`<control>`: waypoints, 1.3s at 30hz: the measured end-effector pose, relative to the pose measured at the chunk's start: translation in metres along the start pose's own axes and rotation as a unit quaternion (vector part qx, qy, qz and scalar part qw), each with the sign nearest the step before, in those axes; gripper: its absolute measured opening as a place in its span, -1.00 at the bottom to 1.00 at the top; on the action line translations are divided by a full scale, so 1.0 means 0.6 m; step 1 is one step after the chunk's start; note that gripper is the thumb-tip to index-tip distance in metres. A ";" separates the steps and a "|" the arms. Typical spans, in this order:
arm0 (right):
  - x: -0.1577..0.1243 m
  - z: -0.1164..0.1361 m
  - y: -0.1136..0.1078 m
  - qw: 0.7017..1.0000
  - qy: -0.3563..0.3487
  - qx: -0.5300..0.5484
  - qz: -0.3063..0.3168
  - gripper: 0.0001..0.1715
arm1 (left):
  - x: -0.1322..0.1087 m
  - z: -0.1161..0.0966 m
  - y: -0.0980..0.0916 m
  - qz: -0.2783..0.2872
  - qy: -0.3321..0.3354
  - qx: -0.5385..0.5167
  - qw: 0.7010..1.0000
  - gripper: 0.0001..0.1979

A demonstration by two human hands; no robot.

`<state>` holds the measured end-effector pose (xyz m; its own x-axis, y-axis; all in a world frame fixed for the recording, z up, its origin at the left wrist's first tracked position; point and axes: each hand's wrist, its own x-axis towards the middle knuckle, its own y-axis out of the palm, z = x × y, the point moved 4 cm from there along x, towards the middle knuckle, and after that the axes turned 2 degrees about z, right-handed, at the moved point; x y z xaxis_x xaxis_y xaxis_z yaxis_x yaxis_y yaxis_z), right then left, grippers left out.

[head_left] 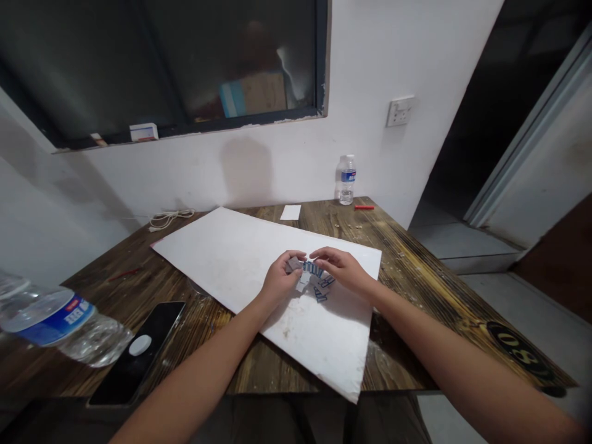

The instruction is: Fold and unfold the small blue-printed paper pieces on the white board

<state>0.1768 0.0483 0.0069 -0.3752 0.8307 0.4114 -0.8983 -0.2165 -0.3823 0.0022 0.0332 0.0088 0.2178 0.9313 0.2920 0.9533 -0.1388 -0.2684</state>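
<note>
Over a white board (259,246), my left hand (280,277) is closed, thumb and fingers gripping a small grey-brown block (293,265). Just right of the block, a small blue lattice-like strip (313,267) spans the gap between my hands. My right hand (342,266) is curled, its fingertips pinching at the strip's right end; the exact contact is too small to make out. Beneath that hand, more small blue pieces (320,294) of similar shape rest on the board, partly in shadow.
A large water bottle (65,320) lies at left, near a black phone (139,357) with a white disc on it. At the back are a white cable (169,217), a white paper (290,213), a small bottle (347,180) and a red stick-like item (364,208). The wooden table (416,296) meets the wall.
</note>
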 end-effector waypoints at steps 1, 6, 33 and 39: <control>-0.001 0.001 0.003 1.000 0.000 0.009 0.018 -0.72 | 0.000 0.000 0.000 0.003 0.005 -0.012 1.000 -0.68; -0.005 0.002 0.013 0.999 -0.004 -0.011 0.044 -0.62 | 0.000 0.003 0.001 0.013 0.024 -0.066 0.997 -0.65; -0.008 0.001 -0.018 0.988 0.031 0.043 -0.142 -0.60 | -0.002 0.017 0.008 0.031 -0.028 0.040 0.998 -0.65; -0.008 0.001 -0.016 0.988 0.041 0.060 -0.134 -0.53 | 0.004 0.009 -0.005 -0.015 -0.028 0.011 0.999 -0.69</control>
<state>0.1872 0.0462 0.0094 -0.1044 0.9039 0.4148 -0.9854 -0.0375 -0.1663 -0.0010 0.0377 0.0052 0.1759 0.9524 0.2491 0.9545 -0.1031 -0.2799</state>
